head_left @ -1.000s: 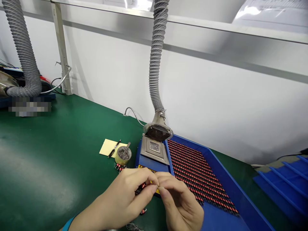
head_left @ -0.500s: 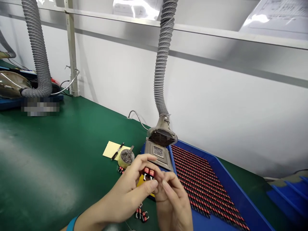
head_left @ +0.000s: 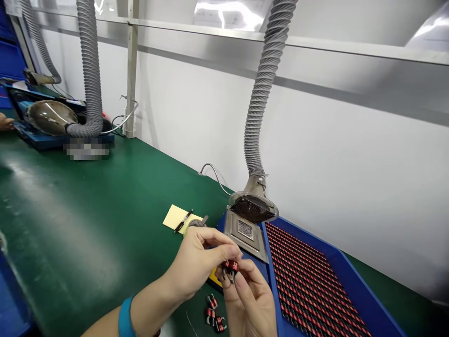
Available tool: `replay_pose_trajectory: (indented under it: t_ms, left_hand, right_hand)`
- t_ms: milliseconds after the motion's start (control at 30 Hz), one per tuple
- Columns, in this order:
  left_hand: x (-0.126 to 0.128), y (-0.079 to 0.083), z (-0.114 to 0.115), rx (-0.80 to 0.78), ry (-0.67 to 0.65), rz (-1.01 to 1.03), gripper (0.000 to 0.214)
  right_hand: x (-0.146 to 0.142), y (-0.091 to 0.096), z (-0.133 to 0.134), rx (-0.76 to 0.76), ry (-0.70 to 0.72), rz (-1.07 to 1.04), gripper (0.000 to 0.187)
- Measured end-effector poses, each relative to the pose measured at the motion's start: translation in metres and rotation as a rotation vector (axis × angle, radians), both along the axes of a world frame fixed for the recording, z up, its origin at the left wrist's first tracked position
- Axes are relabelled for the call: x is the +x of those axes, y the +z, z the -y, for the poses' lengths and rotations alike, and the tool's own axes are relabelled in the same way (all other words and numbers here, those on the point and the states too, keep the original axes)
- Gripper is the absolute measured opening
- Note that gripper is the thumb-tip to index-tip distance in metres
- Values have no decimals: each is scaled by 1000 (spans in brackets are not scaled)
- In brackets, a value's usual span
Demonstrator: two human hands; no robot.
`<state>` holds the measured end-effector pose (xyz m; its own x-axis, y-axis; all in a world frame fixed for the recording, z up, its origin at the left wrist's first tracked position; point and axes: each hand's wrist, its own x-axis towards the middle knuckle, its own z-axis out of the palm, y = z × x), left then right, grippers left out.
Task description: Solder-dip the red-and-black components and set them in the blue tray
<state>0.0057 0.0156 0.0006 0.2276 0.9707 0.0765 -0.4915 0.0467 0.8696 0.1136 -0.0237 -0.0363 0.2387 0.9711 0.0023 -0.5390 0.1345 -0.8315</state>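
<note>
My right hand has its fingers clamped on a small red-wound coil, held in air beside the blue tray (my left hand is close, perhaps touching, I cannot tell), and I think it needs one small turn next.

Small red-and-black coil with bent metal leads, pinched between fingertips of left hand and right hand. Three matching coils lie loose on green mat at 6 o'clock; dense rows of coils fill blue tray at 4 o'clock.
</note>
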Motion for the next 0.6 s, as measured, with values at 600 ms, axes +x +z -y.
replay_pose_trajectory:
  t_ms: [600]
  left_hand:
    - [-70, -23, 30, 553, 221, -763, 9]
  right_hand:
    - [44, 12, 10, -81, 115, 125, 23]
